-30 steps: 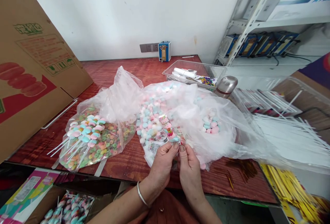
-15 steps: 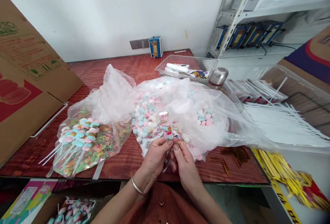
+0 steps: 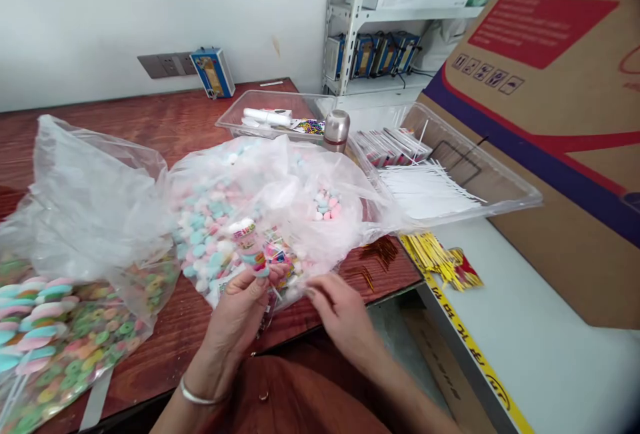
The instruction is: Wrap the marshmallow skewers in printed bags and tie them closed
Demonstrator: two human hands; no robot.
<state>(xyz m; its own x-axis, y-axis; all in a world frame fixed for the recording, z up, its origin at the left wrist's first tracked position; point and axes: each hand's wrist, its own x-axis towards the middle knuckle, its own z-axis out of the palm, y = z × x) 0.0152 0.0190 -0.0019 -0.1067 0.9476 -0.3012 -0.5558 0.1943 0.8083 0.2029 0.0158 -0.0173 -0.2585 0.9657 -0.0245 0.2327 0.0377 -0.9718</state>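
- Left hand pinches a multicoloured, plastic-wrapped candy between thumb and fingers.
- Right hand, fingers loosely curled, nears a translucent plastic bag; cannot tell whether it grips anything.

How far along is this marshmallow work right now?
Seemingly done: threaded marshmallow skewers, lying at left. In hand: the left hand holds a wrapped marshmallow pop; the right hand is apart from it. Apparently left: bagged marshmallows, white sticks, loose gold ties.

Tabletop — glossy reddish wood; cup — shiny metal.
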